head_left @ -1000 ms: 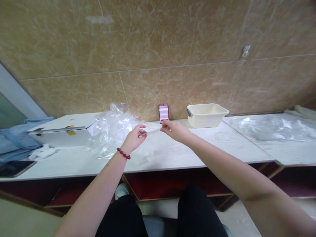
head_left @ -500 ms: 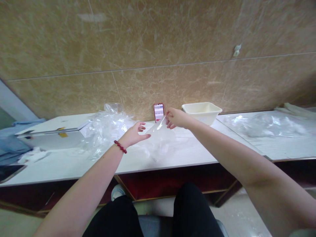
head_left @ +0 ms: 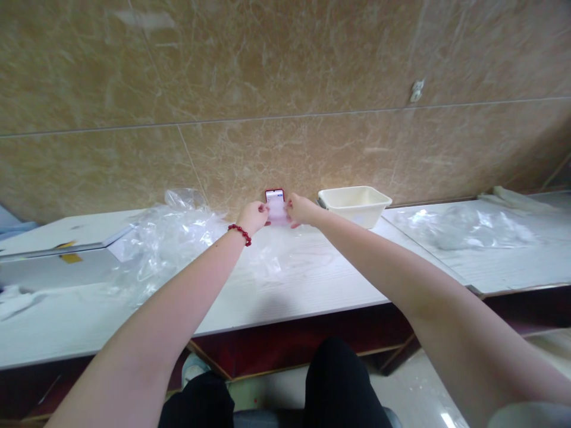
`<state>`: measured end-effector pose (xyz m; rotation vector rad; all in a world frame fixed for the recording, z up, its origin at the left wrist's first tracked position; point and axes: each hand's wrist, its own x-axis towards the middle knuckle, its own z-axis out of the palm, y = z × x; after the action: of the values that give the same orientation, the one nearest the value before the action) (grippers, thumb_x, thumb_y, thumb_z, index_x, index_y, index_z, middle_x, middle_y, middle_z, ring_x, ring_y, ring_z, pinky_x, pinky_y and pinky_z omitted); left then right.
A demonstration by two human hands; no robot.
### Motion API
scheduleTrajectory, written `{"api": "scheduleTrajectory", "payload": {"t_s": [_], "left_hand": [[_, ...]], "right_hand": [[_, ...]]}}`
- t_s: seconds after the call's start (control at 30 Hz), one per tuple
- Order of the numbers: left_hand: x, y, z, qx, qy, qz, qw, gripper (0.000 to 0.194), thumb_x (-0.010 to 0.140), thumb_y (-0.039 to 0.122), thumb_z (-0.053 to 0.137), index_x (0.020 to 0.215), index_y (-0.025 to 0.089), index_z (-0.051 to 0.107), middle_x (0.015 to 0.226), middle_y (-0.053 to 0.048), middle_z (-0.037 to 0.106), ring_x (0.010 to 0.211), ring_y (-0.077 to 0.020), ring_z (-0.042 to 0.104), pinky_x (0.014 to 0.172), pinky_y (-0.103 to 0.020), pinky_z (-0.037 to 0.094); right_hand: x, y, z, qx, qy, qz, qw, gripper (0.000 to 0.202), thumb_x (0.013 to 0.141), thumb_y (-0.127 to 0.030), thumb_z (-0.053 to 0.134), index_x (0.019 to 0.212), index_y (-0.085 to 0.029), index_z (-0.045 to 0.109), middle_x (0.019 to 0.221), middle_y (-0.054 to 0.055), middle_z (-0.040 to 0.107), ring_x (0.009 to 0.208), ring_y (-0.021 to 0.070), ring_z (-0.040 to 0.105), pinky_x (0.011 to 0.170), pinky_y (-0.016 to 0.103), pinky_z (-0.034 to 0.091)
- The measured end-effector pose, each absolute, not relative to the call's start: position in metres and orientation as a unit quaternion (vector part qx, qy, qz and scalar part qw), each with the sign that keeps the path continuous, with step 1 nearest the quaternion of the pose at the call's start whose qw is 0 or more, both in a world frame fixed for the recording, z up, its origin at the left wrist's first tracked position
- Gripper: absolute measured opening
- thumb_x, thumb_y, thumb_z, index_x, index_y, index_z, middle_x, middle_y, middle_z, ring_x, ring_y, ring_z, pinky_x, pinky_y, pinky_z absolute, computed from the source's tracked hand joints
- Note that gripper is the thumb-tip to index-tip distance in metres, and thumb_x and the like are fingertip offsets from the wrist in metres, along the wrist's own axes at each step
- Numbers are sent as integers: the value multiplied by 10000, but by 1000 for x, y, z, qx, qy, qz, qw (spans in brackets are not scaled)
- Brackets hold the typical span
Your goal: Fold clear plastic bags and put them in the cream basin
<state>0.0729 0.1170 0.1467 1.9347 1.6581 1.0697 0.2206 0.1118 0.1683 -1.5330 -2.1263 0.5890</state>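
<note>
A clear plastic bag (head_left: 269, 257) hangs between my two hands, its lower part near the white tabletop. My left hand (head_left: 254, 217), with a red bead bracelet at the wrist, pinches its upper left edge. The upper right edge is pinched by my right hand (head_left: 302, 210). Behind the bag a phone (head_left: 274, 195) with a red rim leans against the wall, and its lit screen shows partly through the plastic. To the left lies a heap of crumpled clear plastic bags (head_left: 172, 238).
Right of my hands stands a cream plastic tub (head_left: 357, 205) by the wall. A white box (head_left: 75, 249) sits at the left. More clear plastic (head_left: 468, 226) lies on the right table section. The table's front edge (head_left: 294, 318) is above my knees.
My left hand has moved up to the bag and closed on its edge. The bag is now held by both hands in front of the phone. The view has shifted slightly right.
</note>
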Motion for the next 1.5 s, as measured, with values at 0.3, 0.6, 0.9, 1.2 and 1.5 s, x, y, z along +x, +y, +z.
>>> {"api": "scheduleTrajectory", "payload": {"t_s": [0.3, 0.6, 0.9, 1.2, 1.5], "left_hand": [[61, 174, 154, 690, 583, 391, 176, 113, 641, 106, 490, 742, 143, 523, 730, -43, 553, 596, -124, 541, 460, -215, 451], [51, 193, 158, 663, 572, 446, 185, 211, 592, -8, 405, 727, 128, 494, 670, -5, 502, 603, -95, 517, 480, -216, 464], [35, 175, 123, 718, 542, 435, -47, 274, 611, 47, 401, 818, 164, 539, 789, -39, 508, 847, -173, 486, 785, -329, 391], [25, 131, 46, 823, 502, 264, -37, 389, 611, 37, 407, 932, 208, 545, 954, -50, 488, 900, -181, 474, 824, -305, 372], [56, 78, 25, 872, 451, 193, 9, 116, 680, 202, 456, 702, 188, 569, 996, -77, 534, 926, -220, 485, 829, -380, 355]], "right_hand": [[229, 175, 161, -544, -787, 5, 289, 213, 723, -122, 415, 908, -150, 517, 837, 65, 594, 749, 147, 542, 647, 228, 401], [238, 187, 169, -516, -755, 17, 405, 233, 782, -145, 310, 927, -146, 491, 853, 54, 565, 731, 120, 510, 657, 245, 409], [246, 142, 131, -386, -806, 18, 449, 218, 809, -190, 294, 909, -158, 484, 868, 50, 556, 837, 109, 491, 751, 222, 367], [258, 108, 43, -338, -885, 65, 313, 211, 801, -177, 351, 905, -185, 534, 886, 50, 559, 866, 124, 494, 759, 246, 374], [253, 90, 6, -333, -893, 122, 279, 192, 768, -202, 422, 929, -179, 526, 857, 55, 548, 840, 136, 499, 747, 262, 393]]}}
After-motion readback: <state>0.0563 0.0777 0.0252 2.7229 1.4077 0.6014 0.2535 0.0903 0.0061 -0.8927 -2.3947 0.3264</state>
